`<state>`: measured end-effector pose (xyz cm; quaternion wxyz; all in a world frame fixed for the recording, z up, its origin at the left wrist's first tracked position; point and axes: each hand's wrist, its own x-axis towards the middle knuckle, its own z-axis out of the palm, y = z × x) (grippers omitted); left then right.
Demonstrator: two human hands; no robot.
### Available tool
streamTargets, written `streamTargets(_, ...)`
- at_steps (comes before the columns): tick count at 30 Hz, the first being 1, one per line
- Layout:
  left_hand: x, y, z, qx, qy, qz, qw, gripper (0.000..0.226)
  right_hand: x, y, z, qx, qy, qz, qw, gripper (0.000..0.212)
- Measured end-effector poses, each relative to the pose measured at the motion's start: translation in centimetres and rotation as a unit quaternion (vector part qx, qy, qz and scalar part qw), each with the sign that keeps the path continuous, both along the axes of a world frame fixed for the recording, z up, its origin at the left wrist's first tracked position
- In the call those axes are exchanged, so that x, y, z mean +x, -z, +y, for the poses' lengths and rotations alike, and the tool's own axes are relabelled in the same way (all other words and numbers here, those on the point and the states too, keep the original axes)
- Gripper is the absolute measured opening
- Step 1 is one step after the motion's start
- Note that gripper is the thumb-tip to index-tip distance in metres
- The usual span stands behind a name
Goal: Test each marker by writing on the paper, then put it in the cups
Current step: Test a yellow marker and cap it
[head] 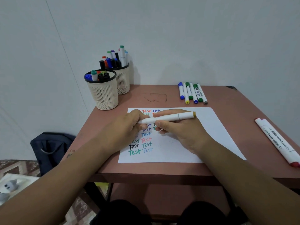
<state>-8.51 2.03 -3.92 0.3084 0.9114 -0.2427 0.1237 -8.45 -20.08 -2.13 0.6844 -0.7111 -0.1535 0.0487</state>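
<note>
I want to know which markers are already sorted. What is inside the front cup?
The front cup holds markers upright; blue, teal, and black caps show above its rim. Their barrels and anything lower are hidden by the cup wall.

Even soft light, faint shadows, no glare; wide-angle edge stretch, slight softness.

Both forearms bare to the frame edge, no sleeves, no watch or rings seen. Small dark marking on left forearm (71, 153) near the wrist, too blurred to read. Dark trousers on both knees (120, 211) at bottom of view
</note>
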Motion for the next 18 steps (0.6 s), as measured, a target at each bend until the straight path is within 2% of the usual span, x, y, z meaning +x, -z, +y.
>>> streamTargets(4,-0.2,0.0,-0.2,0.0,-0.013,0.004,1.0,0.026,0.2,0.3,0.0,-0.006,-0.005,0.002,1.0,0.021)
streamTargets(9,0.6,0.1,-0.5,0.019,-0.008,0.006,1.0,0.017,0.9,0.6,-0.2,-0.006,0.005,0.014,1.0,0.016)
streamTargets(10,0.7,0.2,-0.6,0.023,-0.006,0.005,1.0,0.027,1.0,0.5,-0.3,0.006,0.009,0.014,1.0,0.015)
streamTargets(13,1.1,0.1,-0.5,-0.023,-0.012,0.093,0.995,0.086,1.0,0.0,-0.2,0.048,0.031,0.002,0.998,0.024)
streamTargets(14,1.2,0.2,-0.5,-0.016,-0.01,0.106,0.994,0.089,0.9,-0.2,-0.2,0.072,0.045,-0.001,0.996,0.028)
streamTargets(16,1.6,0.1,-0.4,0.079,-0.006,0.063,0.995,0.066,0.8,-0.6,-0.4,0.107,0.083,-0.003,0.991,0.032)
streamTargets(18,1.8,-0.6,-0.6,0.159,0.009,0.017,0.987,0.046,0.7,-1.2,-0.9,0.081,0.121,-0.014,0.989,0.037)
